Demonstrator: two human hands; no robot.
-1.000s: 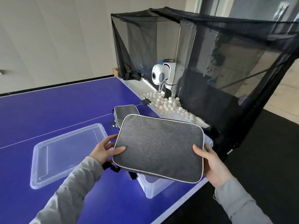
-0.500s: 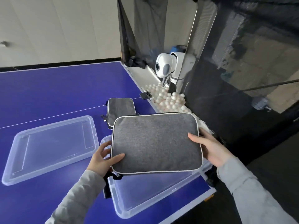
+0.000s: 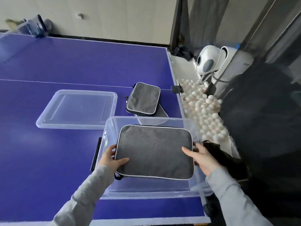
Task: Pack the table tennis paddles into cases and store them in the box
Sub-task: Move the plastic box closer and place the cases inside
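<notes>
A grey fabric paddle case [image 3: 154, 151] with pale piping lies flat between both hands, inside the top of the clear plastic box [image 3: 146, 191]. My left hand [image 3: 111, 158] grips its left edge, thumb on top. At the right edge my right hand [image 3: 202, 158] holds it the same way. A second grey case [image 3: 143, 98] rests on the blue table beyond the box, on top of another dark flat item whose corner shows.
The box's clear lid [image 3: 76, 109] lies on the table to the left. A tray of several white balls [image 3: 206, 111] and a white ball machine [image 3: 210, 62] stand at the table's right edge, under black netting [image 3: 260, 119].
Both hands have lowered the grey case from above the table down into the open box. The view has tilted downward.
</notes>
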